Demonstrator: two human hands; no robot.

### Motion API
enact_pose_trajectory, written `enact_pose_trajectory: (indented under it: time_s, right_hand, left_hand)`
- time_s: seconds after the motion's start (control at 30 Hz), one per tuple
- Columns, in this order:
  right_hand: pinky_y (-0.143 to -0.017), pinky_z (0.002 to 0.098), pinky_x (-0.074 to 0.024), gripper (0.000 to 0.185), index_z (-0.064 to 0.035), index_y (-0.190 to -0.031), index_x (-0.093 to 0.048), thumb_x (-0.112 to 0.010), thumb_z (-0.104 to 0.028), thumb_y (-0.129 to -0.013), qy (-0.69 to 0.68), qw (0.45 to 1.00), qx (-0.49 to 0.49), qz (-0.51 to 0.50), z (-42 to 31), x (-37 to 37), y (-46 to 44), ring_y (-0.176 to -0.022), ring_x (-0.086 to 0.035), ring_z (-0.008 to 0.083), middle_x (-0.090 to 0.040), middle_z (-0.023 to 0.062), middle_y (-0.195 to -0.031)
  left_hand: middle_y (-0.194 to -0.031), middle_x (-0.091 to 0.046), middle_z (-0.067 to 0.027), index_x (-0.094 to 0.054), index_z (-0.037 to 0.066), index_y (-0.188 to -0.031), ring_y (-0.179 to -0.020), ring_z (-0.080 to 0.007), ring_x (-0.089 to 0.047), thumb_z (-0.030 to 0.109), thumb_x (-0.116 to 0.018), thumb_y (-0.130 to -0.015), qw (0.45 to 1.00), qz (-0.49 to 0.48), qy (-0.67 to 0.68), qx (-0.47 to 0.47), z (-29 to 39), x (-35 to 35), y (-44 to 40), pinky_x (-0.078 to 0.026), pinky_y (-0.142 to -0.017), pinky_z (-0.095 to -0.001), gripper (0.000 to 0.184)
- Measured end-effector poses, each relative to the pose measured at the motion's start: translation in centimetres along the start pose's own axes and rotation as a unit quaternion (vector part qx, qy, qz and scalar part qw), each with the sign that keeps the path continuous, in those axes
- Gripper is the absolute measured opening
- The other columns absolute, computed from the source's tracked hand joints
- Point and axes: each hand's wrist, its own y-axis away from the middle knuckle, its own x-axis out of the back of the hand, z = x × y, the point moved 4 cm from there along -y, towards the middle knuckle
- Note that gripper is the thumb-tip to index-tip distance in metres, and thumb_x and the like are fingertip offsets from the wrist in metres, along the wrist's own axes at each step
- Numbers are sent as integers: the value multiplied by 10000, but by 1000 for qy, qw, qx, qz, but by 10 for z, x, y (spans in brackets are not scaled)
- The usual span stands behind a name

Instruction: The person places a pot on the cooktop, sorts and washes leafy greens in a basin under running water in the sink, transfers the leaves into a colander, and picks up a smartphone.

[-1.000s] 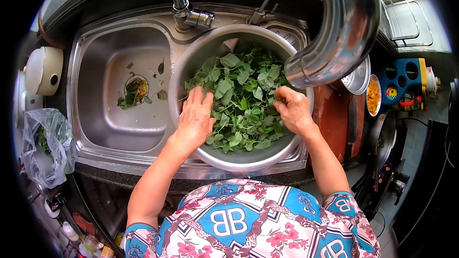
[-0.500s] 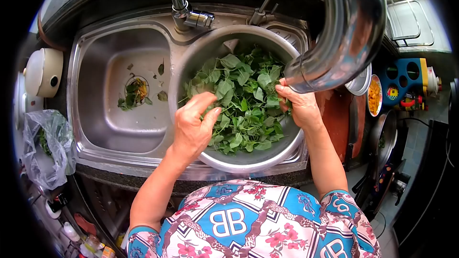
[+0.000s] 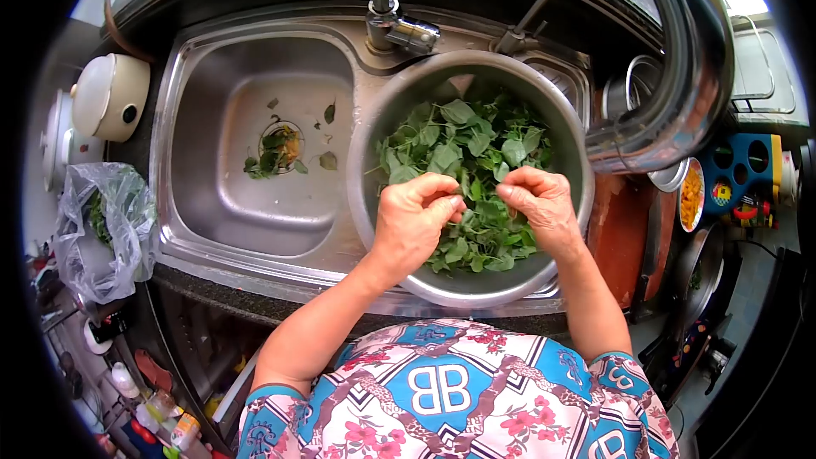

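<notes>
A large metal basin (image 3: pixel 371 246) sits over the right side of the sink, heaped with leafy greens (image 3: pixel 446 132). Over the near part of the heap, my left hand (image 3: pixel 416 221) has thumb and fingertips pinched together on some of the greens. My right hand (image 3: pixel 544 208) faces it a short way off, also pinched on greens at the fingertips. The exact stem or leaf in each pinch is mostly hidden by the fingers.
Loose leaves and yellowish scraps (image 3: pixel 280 149) lie around the drain of the left sink bowl (image 3: pixel 212 119). A faucet (image 3: pixel 395 30) rises behind. Left stands a plastic bag (image 3: pixel 106 238) of greens; right, a reddish-brown board (image 3: pixel 616 238) and a bowl of orange pieces (image 3: pixel 692 195).
My right hand has come inward from the basin's right edge, and my left hand has moved closer to it. Both now meet over the near greens. The camera view has shifted.
</notes>
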Motion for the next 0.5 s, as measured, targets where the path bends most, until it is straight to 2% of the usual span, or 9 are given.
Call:
enact_pose_trajectory:
  time_s: [0.03, 0.07, 0.13, 0.2, 0.27, 0.3, 0.4, 0.43, 0.5]
  right_hand:
    - [-530, 227, -408, 143, 15, -803, -625, -643, -127, -811, 146, 988, 38, 15, 0, 6, -6, -559, -501, 85, -568, 15, -651]
    - [-561, 260, -427, 158, 20, -834, -616, -637, -135, -811, 255, 964, 69, 39, -7, 7, -11, -602, -521, 121, -573, 49, -681]
    - [-639, 308, -454, 176, 14, -895, -605, -636, -128, -795, 361, 908, 194, 86, -6, 11, -32, -712, -570, 216, -591, 108, -802]
    - [-788, 384, -424, 303, -2, -991, -570, -658, -184, -767, 385, 875, 271, 108, -19, 8, -57, -903, -533, 296, -562, 169, -959]
    - [-795, 401, -437, 390, -12, -1062, -538, -667, -179, -734, 476, 810, 310, 145, -18, 4, -80, -939, -525, 329, -545, 152, -1024]
    - [-810, 410, -440, 454, -19, -1116, -504, -670, -180, -726, 528, 786, 281, 157, -18, -1, -88, -959, -519, 330, -545, 148, -1030]
    - [-760, 443, -451, 539, -40, -1174, -462, -678, -180, -701, 527, 838, 134, 51, -9, -10, -104, -931, -545, 357, -552, 174, -1037]
    - [-724, 464, -452, 498, -50, -1135, -489, -674, -187, -693, 531, 836, 138, 26, 2, -9, -108, -875, -565, 377, -587, 187, -947]
    - [-695, 454, -442, 203, -8, -842, -599, -604, -133, -682, 481, 872, 94, -1, 5, -9, -104, -803, -565, 389, -590, 212, -772]
  left_hand:
    - [-779, -637, -113, -614, -22, -885, -735, -181, -634, -19, -599, -787, 972, 47, -148, -176, 12, 8, 5, -510, -614, -263, 100]
    - [-793, -638, -126, -620, -19, -858, -731, -191, -632, -49, -600, -763, 889, 91, -292, -341, 23, 12, 13, -505, -624, -271, 102]
    - [-813, -627, -152, -619, -18, -830, -736, -270, -623, -93, -624, -677, 805, 137, -340, -467, 29, 20, 23, -505, -664, -299, 170]
    - [-829, -623, -156, -622, -8, -824, -732, -293, -618, -99, -637, -633, 747, 164, -398, -507, 36, 28, 32, -508, -658, -313, 212]
    - [-834, -621, -157, -623, -3, -823, -730, -295, -617, -100, -640, -620, 722, 189, -425, -513, 39, 42, 38, -509, -655, -320, 226]
    - [-840, -620, -158, -624, 2, -822, -727, -298, -616, -101, -643, -607, 701, 210, -442, -519, 40, 49, 42, -510, -652, -327, 239]
    - [-842, -617, -158, -624, 4, -818, -714, -298, -613, -98, -644, -608, 668, 269, -478, -502, 45, 76, 50, -510, -641, -327, 235]
    - [-900, -611, -171, -609, -8, -853, -774, -319, -607, -87, -643, -618, 669, 283, -490, -483, 42, 92, 50, -503, -687, -340, 250]
    - [-940, -608, -174, -606, -11, -911, -828, -321, -602, -77, -646, -625, 676, 331, -513, -413, 45, 124, 47, -495, -726, -345, 296]
